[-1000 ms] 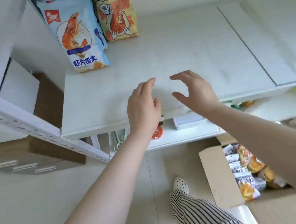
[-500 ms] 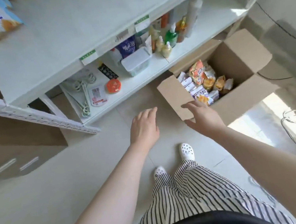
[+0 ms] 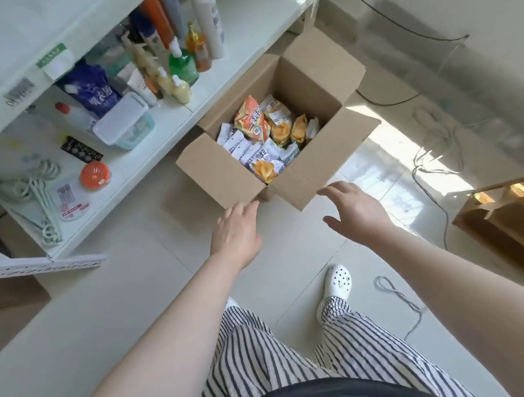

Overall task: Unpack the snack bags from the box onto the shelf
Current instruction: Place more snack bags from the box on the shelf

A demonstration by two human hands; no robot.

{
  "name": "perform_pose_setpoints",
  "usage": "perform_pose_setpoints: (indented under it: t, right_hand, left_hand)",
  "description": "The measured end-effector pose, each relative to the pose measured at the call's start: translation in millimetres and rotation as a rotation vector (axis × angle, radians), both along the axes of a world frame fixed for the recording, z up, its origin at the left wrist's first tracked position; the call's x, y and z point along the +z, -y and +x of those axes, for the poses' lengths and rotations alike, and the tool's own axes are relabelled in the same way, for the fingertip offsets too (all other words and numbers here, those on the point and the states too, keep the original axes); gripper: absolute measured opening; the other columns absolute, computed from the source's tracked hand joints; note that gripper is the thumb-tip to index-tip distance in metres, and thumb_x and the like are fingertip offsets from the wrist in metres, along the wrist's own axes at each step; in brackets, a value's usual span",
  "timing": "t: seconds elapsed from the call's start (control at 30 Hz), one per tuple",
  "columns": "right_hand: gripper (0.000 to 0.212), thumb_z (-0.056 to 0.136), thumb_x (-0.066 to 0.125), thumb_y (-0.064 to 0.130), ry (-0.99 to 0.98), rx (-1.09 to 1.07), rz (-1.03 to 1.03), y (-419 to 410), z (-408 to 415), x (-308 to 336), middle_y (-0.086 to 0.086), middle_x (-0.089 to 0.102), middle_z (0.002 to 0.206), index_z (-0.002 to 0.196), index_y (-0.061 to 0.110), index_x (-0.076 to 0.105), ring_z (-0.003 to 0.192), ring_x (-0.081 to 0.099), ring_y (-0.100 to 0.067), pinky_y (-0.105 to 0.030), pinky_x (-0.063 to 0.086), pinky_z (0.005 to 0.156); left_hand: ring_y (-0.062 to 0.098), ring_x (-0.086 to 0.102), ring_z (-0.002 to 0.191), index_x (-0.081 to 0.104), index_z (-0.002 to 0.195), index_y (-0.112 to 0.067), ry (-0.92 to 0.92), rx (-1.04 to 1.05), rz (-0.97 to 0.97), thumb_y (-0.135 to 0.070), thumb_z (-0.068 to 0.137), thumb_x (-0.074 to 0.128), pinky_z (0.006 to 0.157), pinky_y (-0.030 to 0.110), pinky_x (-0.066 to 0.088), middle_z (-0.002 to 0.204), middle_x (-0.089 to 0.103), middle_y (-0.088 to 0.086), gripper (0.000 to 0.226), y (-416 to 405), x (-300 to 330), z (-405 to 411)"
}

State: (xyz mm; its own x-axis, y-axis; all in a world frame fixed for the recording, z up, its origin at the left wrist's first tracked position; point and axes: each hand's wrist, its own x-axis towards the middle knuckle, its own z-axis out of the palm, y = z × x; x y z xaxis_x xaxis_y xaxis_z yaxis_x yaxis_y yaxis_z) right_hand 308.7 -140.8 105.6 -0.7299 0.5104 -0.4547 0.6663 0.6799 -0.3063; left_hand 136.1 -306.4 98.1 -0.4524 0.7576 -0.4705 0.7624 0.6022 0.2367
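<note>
box (image 3: 216, 174) on floor beside lower shelf (image 3: 246, 13), flaps folded out so the snack bags (image 3: 265, 136) lie exposed. left hand (image 3: 237, 232) and right hand (image 3: 356, 209) poised just short of near flaps — fingers loosely spread, holding nothing — likely set to reach in.

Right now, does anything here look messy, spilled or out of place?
Nothing is spilled or damaged. The snack bags lie jumbled in the open box, and loose cables trail across the floor to its right, which could trip someone. Both hands are empty.
</note>
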Motion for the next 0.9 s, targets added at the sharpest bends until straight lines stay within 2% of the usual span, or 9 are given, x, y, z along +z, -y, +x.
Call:
perform_pose_setpoints:
  t: [0.1, 0.27, 0.37, 0.53, 0.9]
  right_hand:
    - [0.056, 0.092, 0.062, 0.026, 0.014, 0.001, 0.009, -45, 28, -2, -0.002, 0.045, 0.144, 0.144, 0.020, 0.043, 0.135, 0.038, -0.023, -0.036, 0.045, 0.093]
    - [0.055, 0.092, 0.062, 0.025, 0.013, -0.011, 0.019, -114, 49, -4, -0.002, 0.046, 0.143, 0.144, 0.019, 0.043, 0.134, 0.038, -0.024, -0.031, 0.040, 0.082]
    - [0.055, 0.092, 0.062, 0.025, 0.013, -0.030, 0.034, -150, 46, -3, -0.002, 0.046, 0.144, 0.143, 0.020, 0.043, 0.134, 0.039, -0.023, -0.034, 0.044, 0.086]
    - [0.054, 0.091, 0.063, 0.024, -0.009, -0.020, 0.039, -205, 20, -6, -0.003, 0.048, 0.142, 0.142, 0.019, 0.045, 0.132, 0.041, -0.023, -0.035, 0.046, 0.087]
    - [0.054, 0.088, 0.065, 0.026, -0.051, 0.054, 0.009, -314, -82, -24, -0.003, 0.049, 0.138, 0.140, 0.021, 0.048, 0.129, 0.043, -0.025, -0.037, 0.049, 0.087]
  left_hand:
    - [0.026, 0.035, 0.134, 0.029, 0.147, -0.019, 0.037, 0.058, -0.017, -0.018, 0.090, 0.053, 0.107, 0.036, 0.030, 0.146, 0.038, 0.003, 0.063, -38, -10, 26]
    - [0.026, 0.036, 0.135, 0.029, 0.148, -0.019, 0.055, 0.161, -0.036, -0.019, 0.090, 0.056, 0.109, 0.037, 0.029, 0.148, 0.037, 0.004, 0.064, -84, -17, 47]
    - [0.025, 0.036, 0.135, 0.028, 0.148, -0.019, 0.052, 0.181, -0.065, -0.021, 0.089, 0.057, 0.110, 0.038, 0.031, 0.148, 0.037, 0.005, 0.066, -106, -21, 45]
    - [0.029, 0.041, 0.130, 0.029, 0.147, -0.020, 0.064, 0.246, -0.093, -0.022, 0.089, 0.056, 0.107, 0.039, 0.034, 0.142, 0.042, 0.007, 0.065, -151, -30, 22]
    - [0.028, 0.041, 0.130, 0.027, 0.149, -0.019, 0.050, 0.315, -0.055, -0.022, 0.088, 0.056, 0.104, 0.036, 0.035, 0.145, 0.040, 0.006, 0.068, -263, -44, -59]
